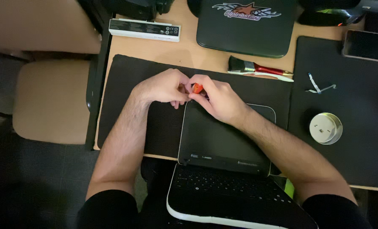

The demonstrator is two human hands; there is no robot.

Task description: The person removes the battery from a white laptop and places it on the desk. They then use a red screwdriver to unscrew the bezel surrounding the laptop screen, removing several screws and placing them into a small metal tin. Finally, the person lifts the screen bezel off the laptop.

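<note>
Head view, steeply down, near desk point(197, 55)

A small orange-red object point(197, 88) sits pinched between the fingertips of the left hand point(163, 87) and right hand point(216, 99), mostly hidden, its shape unclear. Just below it, a small black laptop point(227, 144) with a pale rim lies opened flat, its dark screen resting on a black mat point(125, 106), its keyboard overhanging the desk edge.

Small orange thing point(198, 87) mostly hidden betw. fingers point(184, 87); laptop point(227, 169) front cut off at bottom edge; phone point(369, 45) cropped at right.
</note>
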